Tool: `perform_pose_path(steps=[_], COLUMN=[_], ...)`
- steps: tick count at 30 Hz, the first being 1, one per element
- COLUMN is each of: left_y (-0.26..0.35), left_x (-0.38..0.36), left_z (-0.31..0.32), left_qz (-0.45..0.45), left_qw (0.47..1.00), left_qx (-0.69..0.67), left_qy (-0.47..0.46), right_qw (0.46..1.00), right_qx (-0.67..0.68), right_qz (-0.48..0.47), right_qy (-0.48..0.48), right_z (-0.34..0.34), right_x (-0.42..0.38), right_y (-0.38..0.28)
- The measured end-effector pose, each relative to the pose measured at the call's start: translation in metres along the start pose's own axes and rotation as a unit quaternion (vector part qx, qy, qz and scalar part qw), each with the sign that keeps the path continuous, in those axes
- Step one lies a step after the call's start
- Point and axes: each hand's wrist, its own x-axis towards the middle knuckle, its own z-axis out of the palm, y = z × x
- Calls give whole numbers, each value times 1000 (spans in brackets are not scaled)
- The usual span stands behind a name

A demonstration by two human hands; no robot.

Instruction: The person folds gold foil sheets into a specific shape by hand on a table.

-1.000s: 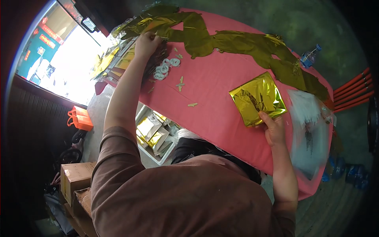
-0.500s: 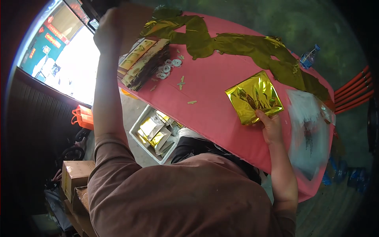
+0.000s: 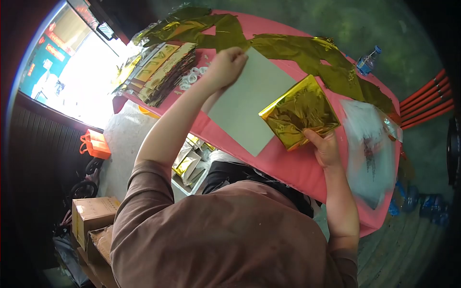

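My left hand point(image 3: 224, 69) is closed on the top left corner of a flat grey cardboard sheet point(image 3: 252, 103), held tilted over the pink-covered table point(image 3: 300, 168). On the right, my right hand point(image 3: 324, 148) grips a square packet of shiny gold foil point(image 3: 301, 111) by its lower edge, thumb on top. The packet's left corner lies close to the sheet's right side. Beyond the left forearm sit a stack of printed cardboard pieces point(image 3: 161, 72) and several white rings point(image 3: 193, 76).
Gold foil sheeting point(image 3: 307, 55) runs along the table's far edge, near a plastic bottle point(image 3: 369, 61). Clear plastic bags point(image 3: 367, 144) lie at the right end. Below the near edge is a white bin point(image 3: 185, 189). Cardboard boxes point(image 3: 93, 216) stand at lower left.
My left hand has come from the upper left to mid-table, bringing the cardboard sheet beside the foil packet. My right hand and the packet have shifted slightly left in view.
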Motion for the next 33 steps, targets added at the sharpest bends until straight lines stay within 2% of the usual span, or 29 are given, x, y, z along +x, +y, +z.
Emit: perform_pose_path(steps=[2, 3, 4, 5, 7, 8, 10, 11, 14, 16, 17, 18, 19, 21, 23, 24, 26, 30, 32, 33], left_y=[-2, -1, -1, -3, -14, -22, -33, -38, -30, -31, -33, -37, -43, -57, -71, -73, -76, -94, -95, -92], left_x=[-1, -2, -2, -3, -4, -4, -3, -5, -19, -25, -23, -17, -11, 3, 18, 21, 26, 29, 30, 30], left_z=[16, 22, 25, 29, 37, 39, 35, 35, 29, 28, 21, 9, -3, -24, -47, -52, -59, -55, -57, -61], left_qz=[-16, -112, -206, -206, -210, -211, -197, -199, -222, -141, -142, -84, -23, -42, -50, -50, -70, -43, -82, -82], left_qw=[999, 980, 936, 935, 862, 862, 832, 833, 865, 949, 949, 980, 985, 969, 933, 933, 890, 892, 928, 928], left_qx=[-28, -112, -193, -194, -398, -399, -425, -424, -361, -192, -192, -48, 97, 232, 340, 341, 402, 398, 317, 316], left_qy=[-31, -122, -211, -213, -231, -231, -299, -295, -270, -207, -205, -174, -139, -70, -104, -104, -203, -209, -180, -181], right_qw=[1000, 1000, 999, 995, 994, 993, 993, 994, 994, 995, 995, 995, 995, 995, 993, 993, 994, 995, 994, 994], right_qx=[-8, -9, -48, -86, -96, -105, -101, -97, -92, -89, -87, -86, -84, -83, -101, -100, -98, -86, -91, -91], right_qz=[-1, 0, 3, 6, 14, 20, 32, 42, 44, 45, 47, 47, 44, 40, 46, 46, 47, 48, 52, 53], right_qy=[7, 10, -20, -51, -47, -45, -43, -40, -33, -31, -24, -25, -27, -28, -35, -35, -29, -25, -18, -17], right_z=[3, 0, -4, -6, -8, -9, -9, -9, -7, -4, -4, -4, -4, -7, -9, -8, -6, -3, -5, -5], right_x=[1, 2, 4, 4, 5, 5, 5, 6, 5, 4, 4, 4, 4, 4, 4, 4, 4, 4, 3, 2], right_y=[2, 4, 8, 11, 12, 13, 11, 10, 10, 8, 8, 8, 9, 10, 11, 11, 9, 7, 8, 8])
